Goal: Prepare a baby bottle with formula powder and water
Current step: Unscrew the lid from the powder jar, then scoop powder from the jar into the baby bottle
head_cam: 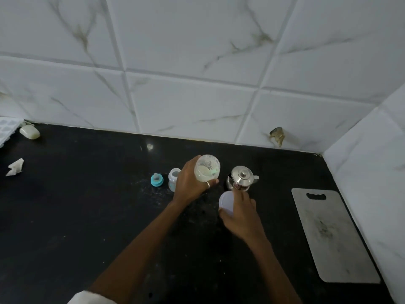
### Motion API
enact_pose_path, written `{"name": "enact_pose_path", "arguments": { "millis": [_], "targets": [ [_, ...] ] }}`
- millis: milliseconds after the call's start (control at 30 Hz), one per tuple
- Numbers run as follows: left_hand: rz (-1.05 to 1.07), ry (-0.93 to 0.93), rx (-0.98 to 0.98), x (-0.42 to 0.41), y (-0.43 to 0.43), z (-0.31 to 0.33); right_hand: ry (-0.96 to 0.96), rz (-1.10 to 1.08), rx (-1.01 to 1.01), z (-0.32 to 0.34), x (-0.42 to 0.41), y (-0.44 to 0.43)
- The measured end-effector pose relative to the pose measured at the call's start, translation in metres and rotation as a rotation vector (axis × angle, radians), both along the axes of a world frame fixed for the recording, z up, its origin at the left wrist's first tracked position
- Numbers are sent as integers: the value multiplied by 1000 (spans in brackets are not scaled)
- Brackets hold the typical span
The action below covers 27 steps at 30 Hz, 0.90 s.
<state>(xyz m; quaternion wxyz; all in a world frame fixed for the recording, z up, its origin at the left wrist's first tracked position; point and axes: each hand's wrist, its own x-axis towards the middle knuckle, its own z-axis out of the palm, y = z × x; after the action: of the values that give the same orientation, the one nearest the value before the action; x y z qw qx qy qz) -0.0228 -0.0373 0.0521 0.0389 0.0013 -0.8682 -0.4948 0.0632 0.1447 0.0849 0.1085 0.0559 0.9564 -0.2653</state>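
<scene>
At bench centre, left hand (188,185) has fingers clamped on the open formula jar (207,168), right hand (240,212) grips its white lid (226,199), probably freeing the jar for scooping; uncapped baby bottle (173,178) waits at 9 o'clock.

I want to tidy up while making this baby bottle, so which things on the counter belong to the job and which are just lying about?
For the job:
powder jar in the left hand
white lid in the right hand
baby bottle
teal nipple ring
steel kettle

Lying about:
cutting board
soap bar
crumpled paper
white tray
</scene>
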Motion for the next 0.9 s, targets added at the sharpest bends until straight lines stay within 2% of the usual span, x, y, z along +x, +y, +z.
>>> {"name": "enact_pose_path", "arguments": {
  "millis": [200, 633, 733, 900],
  "targets": [
    [-43, 45, 25, 3, 9, 1, -158, -3, 122, -42, 23, 7],
    [-61, 34, 12, 22, 13, -6, -146, 67, 346, -70, 36, 6],
    [-47, 1, -4, 23, 9, -13, -32, 24, 221, -53, 27, 3],
    [-37, 40, -8, 30, 7, -10, 479, -65, -170, -3, 0, -13]
  ]
}}
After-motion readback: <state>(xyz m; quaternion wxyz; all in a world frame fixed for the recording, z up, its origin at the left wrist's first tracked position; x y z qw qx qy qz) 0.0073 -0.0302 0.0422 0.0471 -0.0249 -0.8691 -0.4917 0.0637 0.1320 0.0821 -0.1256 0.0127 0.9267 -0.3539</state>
